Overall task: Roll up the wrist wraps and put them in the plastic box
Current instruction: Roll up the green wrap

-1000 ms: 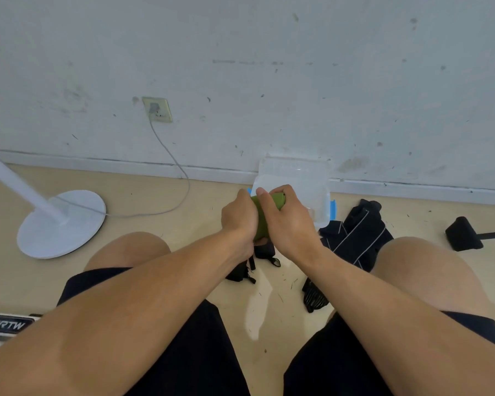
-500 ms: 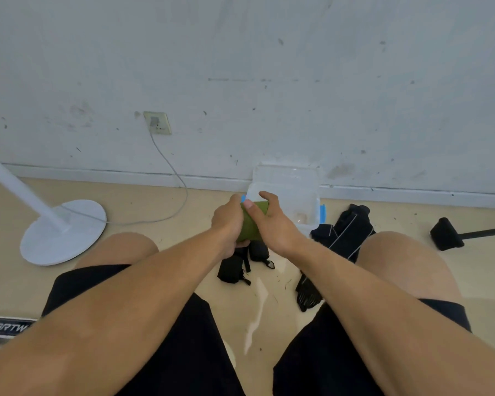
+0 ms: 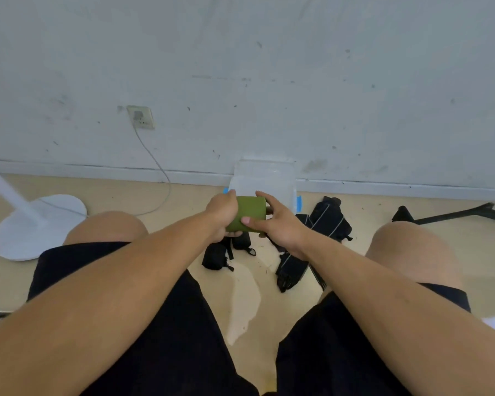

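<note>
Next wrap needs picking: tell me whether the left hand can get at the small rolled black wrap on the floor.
Probably not yet: left hand grips the green rolled wrap; black wrap lies unobstructed below.

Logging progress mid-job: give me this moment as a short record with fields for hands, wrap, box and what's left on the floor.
left hand: grips green wrap's left end
right hand: fingers on its right end
green wrap: rolled, held above floor
plastic box: clear, by wall, contents unclear
black wraps: unrolled on floor, right
black rolls: on floor below hands
</note>
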Available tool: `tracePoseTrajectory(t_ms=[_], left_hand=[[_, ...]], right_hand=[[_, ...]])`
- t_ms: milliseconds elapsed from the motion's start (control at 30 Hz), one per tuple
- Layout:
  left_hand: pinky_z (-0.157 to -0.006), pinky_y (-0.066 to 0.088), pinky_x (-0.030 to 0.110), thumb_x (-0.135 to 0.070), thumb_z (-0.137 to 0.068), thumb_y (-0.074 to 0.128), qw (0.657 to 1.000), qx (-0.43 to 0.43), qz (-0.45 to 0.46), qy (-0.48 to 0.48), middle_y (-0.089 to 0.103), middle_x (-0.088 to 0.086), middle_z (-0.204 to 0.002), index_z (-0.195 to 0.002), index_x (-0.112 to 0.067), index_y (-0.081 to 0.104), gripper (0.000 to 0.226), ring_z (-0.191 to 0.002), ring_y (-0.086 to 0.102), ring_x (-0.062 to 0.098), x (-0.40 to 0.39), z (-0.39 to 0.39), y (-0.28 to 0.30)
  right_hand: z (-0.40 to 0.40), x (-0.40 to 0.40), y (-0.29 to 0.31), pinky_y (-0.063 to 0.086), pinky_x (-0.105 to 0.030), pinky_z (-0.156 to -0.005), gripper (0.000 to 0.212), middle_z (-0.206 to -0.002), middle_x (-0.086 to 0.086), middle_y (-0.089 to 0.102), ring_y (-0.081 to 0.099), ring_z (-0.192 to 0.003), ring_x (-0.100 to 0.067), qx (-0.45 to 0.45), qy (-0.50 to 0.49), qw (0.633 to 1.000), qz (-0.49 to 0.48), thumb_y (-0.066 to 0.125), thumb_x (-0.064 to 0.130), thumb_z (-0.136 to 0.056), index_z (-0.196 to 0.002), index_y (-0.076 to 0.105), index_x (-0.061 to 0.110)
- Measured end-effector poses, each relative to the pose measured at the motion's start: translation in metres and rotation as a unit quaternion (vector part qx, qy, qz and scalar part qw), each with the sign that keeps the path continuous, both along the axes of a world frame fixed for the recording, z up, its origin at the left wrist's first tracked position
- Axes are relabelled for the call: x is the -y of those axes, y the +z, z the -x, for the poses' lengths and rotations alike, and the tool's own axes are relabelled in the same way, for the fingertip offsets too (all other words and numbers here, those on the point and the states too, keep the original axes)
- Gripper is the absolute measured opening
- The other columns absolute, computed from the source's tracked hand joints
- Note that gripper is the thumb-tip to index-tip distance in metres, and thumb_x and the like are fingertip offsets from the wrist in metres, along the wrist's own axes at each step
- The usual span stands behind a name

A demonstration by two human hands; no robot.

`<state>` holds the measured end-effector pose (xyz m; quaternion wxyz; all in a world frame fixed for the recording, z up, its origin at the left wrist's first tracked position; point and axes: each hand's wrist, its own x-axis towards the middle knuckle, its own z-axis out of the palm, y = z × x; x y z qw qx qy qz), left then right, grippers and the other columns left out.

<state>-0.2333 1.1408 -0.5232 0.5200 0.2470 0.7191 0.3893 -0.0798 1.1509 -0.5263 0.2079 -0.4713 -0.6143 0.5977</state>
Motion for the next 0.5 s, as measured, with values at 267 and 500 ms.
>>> tracePoseTrajectory(t_ms=[267,500], left_hand=[[-0.064,0.066,0.040,-0.047,-0.110,0.040,0.998,0.055,0.017,-0.002,0.066,0.014,-0.122,-0.129,-0.015,0.058,0.041,-0.098,0.072,0.030,-0.010,0.000,-0.020],[-0.082,0.056,0.039,-0.014,-0.107,0.049,0.992,-0.068,0.073,-0.078,0.060,0.014,-0.120,-0.120,-0.013,0.060,0.017,-0.103,0.061,0.032,-0.018,0.038,-0.091]], right_hand=[[-0.003,-0.034,-0.023,0.050,-0.031,-0.078,0.070,-0.121,-0.006,0.068,0.067,-0.104,-0.021,-0.007,-0.079,0.994,0.078,0.092,0.024,-0.077,-0.133,0.050,0.025],[0.012,-0.058,-0.122,0.049,-0.027,-0.068,0.064,-0.122,-0.013,0.068,0.066,-0.099,-0.023,0.053,-0.114,0.980,0.154,0.090,0.019,-0.079,-0.130,0.050,0.020]])
